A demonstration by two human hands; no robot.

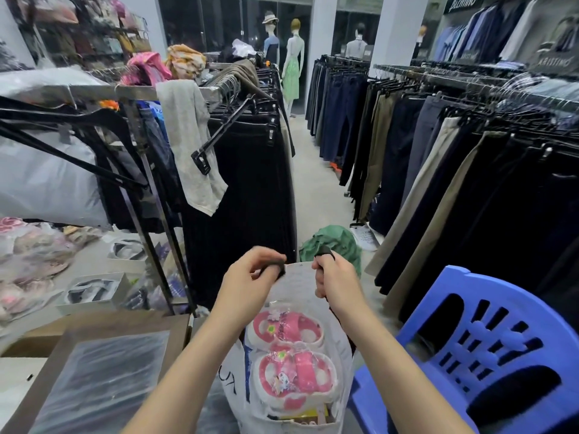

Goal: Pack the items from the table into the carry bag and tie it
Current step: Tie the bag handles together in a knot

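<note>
The limp, likely light white plastic carry bag [233, 402] below is gripped at its black fabric handles [324, 250] by the curled left hand [250, 274] and right hand [335, 277].

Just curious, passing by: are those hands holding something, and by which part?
Yes, the white carry bag, by its two black handles at the top: the left hand pinches one, the right hand grips the other.
</note>
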